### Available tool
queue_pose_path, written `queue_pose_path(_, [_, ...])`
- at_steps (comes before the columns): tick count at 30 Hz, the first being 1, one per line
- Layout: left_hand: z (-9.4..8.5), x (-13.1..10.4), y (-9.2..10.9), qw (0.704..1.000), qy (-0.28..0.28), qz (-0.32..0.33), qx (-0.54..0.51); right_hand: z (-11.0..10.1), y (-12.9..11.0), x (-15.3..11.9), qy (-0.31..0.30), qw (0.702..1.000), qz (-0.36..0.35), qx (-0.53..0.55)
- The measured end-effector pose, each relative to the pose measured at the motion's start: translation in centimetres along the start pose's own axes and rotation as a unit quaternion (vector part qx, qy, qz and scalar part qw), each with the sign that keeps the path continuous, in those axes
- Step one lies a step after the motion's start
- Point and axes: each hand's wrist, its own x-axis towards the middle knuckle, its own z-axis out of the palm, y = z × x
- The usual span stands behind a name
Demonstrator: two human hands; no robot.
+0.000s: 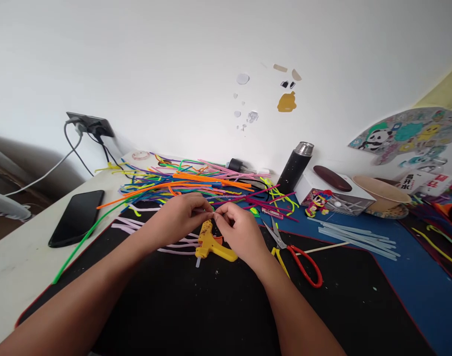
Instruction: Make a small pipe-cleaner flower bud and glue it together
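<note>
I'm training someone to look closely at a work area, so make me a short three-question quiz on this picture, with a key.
1. True or false: neither the left hand nor the right hand holds the scissors.
2. Which is closest to both hands?
A) flask
B) glue gun
C) bowl
3. Fill in: the phone lies on the person's ____ side.

Key: 1 true; 2 B; 3 left.
</note>
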Motion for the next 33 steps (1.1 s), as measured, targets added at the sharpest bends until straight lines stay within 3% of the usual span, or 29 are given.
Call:
queue_pose_path(9, [-0.1,0.0,0.2,0.994,0.010,-0.026,-0.107,-0.1,0.3,0.1,0.004,0.996,0.009,0.089])
queue_pose_path(18, [0.8,0.1,-0.2,0.997,0.025,-0.028,-0.063,-0.1,0.2,0.2,0.017,0.999,0.011,0.048])
queue_pose_path(33, [0.8,-0.1,-0.3,0.988,0.001,-0.034,-0.154,-0.1,-0.2,0.1,0.035,0.998,0.005,0.051])
